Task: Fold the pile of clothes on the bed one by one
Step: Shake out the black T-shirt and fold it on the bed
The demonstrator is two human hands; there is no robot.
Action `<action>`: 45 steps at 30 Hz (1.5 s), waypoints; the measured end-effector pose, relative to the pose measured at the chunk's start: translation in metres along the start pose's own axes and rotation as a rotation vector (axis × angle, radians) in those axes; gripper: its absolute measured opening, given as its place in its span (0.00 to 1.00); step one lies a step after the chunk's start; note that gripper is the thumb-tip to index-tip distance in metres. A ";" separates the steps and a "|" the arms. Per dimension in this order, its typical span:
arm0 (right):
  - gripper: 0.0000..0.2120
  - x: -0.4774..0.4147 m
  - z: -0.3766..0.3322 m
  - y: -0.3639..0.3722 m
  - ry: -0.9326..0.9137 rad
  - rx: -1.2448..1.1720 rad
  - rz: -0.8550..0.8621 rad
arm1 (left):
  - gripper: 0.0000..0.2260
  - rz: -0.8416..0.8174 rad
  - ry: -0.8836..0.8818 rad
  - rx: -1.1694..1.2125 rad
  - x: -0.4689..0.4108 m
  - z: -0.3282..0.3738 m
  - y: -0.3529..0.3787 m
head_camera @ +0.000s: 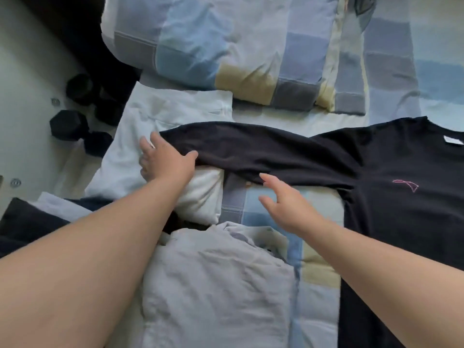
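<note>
You are working in a bedroom at home. In front of you lies a bed (pixel 391 71) under a patchwork cover of blue, grey and pale yellow squares. At the far end of the bed, a plump pillow (pixel 213 41) wears the same pattern. Household laundry is spread over the bed: a black long-sleeved shirt (pixel 376 159), white garments (pixel 175 106) and a pale grey garment (pixel 213 285). Off the bed's left edge, on a light floor (pixel 30 59), black hexagonal dumbbells (pixel 69 124) sit close to the bed.
</note>
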State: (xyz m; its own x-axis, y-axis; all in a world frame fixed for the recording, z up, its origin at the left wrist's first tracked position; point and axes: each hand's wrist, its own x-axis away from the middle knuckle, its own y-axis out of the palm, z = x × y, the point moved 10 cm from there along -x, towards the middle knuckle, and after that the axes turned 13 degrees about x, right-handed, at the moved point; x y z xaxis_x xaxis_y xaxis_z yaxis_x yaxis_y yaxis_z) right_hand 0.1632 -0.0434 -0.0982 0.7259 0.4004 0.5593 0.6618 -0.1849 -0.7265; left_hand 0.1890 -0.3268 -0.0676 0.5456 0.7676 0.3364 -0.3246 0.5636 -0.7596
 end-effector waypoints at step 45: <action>0.32 0.339 0.803 -0.294 0.476 -1.601 0.267 | 0.11 -1.094 0.158 0.466 0.767 0.499 0.623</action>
State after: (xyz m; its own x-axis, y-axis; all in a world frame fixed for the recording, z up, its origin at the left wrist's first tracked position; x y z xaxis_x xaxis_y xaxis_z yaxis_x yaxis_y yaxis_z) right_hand 0.0640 0.8676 -0.0156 0.6315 -0.0212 0.7751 -0.1844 -0.9751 0.1235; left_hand 0.0195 0.7651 -0.0050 0.7852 -0.2143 0.5809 0.1395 0.9753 0.1713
